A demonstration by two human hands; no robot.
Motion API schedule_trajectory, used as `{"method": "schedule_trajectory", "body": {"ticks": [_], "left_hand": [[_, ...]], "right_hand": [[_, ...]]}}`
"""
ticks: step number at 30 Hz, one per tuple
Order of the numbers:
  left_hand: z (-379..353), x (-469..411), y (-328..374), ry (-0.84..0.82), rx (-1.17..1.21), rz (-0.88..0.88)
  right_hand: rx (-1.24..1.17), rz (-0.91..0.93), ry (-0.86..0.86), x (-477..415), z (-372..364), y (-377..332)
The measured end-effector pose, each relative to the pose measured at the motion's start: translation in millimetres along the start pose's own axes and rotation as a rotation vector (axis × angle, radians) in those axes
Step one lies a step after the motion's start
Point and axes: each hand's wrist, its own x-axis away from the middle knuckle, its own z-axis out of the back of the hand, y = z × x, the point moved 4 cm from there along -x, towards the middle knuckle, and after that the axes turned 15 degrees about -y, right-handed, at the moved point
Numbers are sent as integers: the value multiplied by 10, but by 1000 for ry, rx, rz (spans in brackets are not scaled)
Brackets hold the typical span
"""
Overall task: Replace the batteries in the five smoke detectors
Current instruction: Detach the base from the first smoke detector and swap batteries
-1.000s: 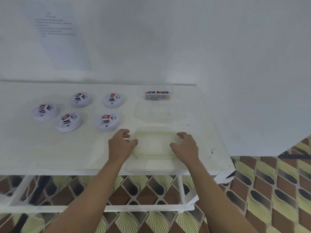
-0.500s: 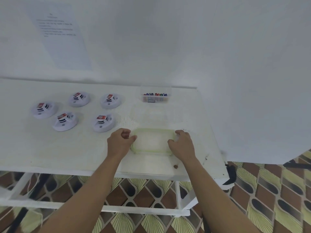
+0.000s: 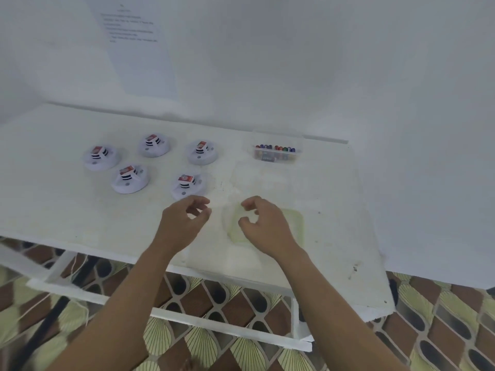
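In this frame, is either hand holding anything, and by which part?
Nothing is held. The left hand and right hand are both empty, fingers loosely curled; the right is above the green-rimmed lid.

The desk (image 3: 53,204) is white, with faint yellowish stains near the front. The five smoke detectors (image 3: 128,180) are white with black vent stripes, and each carries a battery (image 3: 126,171) with a red and white label. The clear box (image 3: 277,156) holds batteries (image 3: 276,149) capped in blue, red and green (some look purple). The lid (image 3: 294,223) is translucent, tinged pale yellow-green. The floor (image 3: 442,317) shows brown diamonds, cream fans with dark ribs, and black ovals. The wall (image 3: 294,62) is white.
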Motion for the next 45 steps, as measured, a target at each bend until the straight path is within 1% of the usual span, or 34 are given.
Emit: {"method": "schedule_trajectory", "body": {"ticks": [4,6,9,12,16,19,21,23,30,32,37,40,43,45], "left_hand": [[327,2,-334,30,-79,37],[491,-39,-534,57,-167,64],[730,-154,-830,74,-313,81],[865,-290,-1060,11,-477,48],[962,-415,-1236,-96,-590,16],[960,-394,-1325,-145,-661,-12],[937,-374,-1344,-173,-683,-21],[930,-364,-1339,-184,-681,-30],[908,-354,-1292,-147,-683,-62],[912,-359,-1292,-134,-691,-66],[902,-377,-1295,-124,-689,-73],[882,-392,-1289,-103,-701,-79],[867,-406,-1221,-1,-673,-114],[840,-417,-1100,114,-621,-160]], "right_hand": [[2,92,-164,-341,-298,-293],[12,126,-223,-538,-463,-421],[31,149,-186,-872,-655,-603],[82,149,-132,-1185,-793,-721],[257,30,-173,-1510,-938,-735],[368,-40,-246,-1682,-994,-692],[399,-67,-247,-1741,-994,-664],[380,-88,-210,-1782,-996,-640],[343,-119,-99,-1829,-1006,-636],[253,-99,-86,-1835,-994,-643],[-108,-24,23,-1769,-831,-666],[-402,52,63,-1626,-725,-695],[-643,103,25,-1442,-661,-691],[-779,148,-39,-1334,-627,-663]]}}
